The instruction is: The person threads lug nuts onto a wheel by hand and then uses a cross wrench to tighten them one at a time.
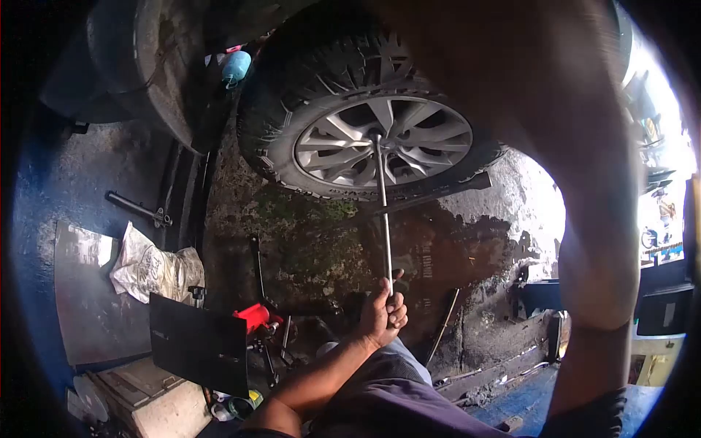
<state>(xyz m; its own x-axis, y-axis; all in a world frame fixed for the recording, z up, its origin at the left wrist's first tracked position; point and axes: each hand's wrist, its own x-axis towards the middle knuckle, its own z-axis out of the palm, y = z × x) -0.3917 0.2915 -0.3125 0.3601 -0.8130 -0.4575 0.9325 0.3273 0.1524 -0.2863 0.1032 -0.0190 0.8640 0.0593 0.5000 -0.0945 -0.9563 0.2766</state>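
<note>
A large black tyre point(270, 139) on a silver alloy wheel point(332, 142) stands in front of me. My left hand point(383, 317) is closed round the lower end of a long wheel wrench point(384, 219). The wrench's far end meets the wheel near its hub; the fitting there is too small to make out. My right arm rises close to the camera on the right and covers part of the tyre. No fingers of my right hand show.
A flat dark bar point(467, 186) lies below the tyre. At left are a crumpled whitish sack point(153, 263), a black panel point(197, 343), a red tool part point(253, 317) and a pale box point(157, 398). A thin rod point(442, 327) lies at lower right.
</note>
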